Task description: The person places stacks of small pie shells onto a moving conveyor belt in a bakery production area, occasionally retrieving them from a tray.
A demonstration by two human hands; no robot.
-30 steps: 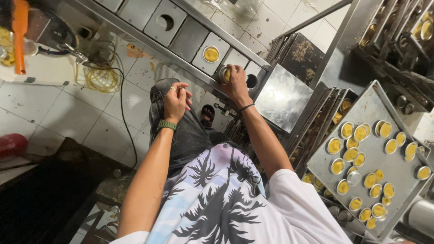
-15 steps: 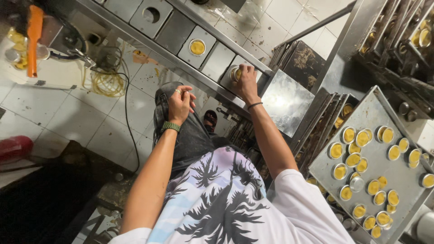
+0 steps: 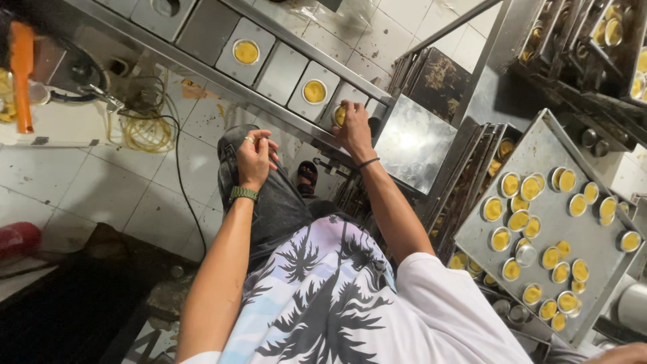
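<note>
Fingers of the right hand (image 3: 350,128) pinch a yellow-filled tart cup (image 3: 340,115) at the steel conveyor (image 3: 283,67); left hand (image 3: 255,158), fingers curled loosely together, rests on the knee below it.

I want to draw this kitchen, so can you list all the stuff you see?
Conveyor of square metal plates: one, grey, running across the top.
Filled cups in the plates: two clear to see, yellow, a third under the right hand.
Baking tray: one, silver, at right, carrying many yellow-filled tart cups.
Coiled cable: one, yellowish, on the tiled floor.
Orange handle: one, top left.
Left hand: green wristband, resting on the knee.
Right hand: dark wristband, on a cup in the conveyor.
</note>
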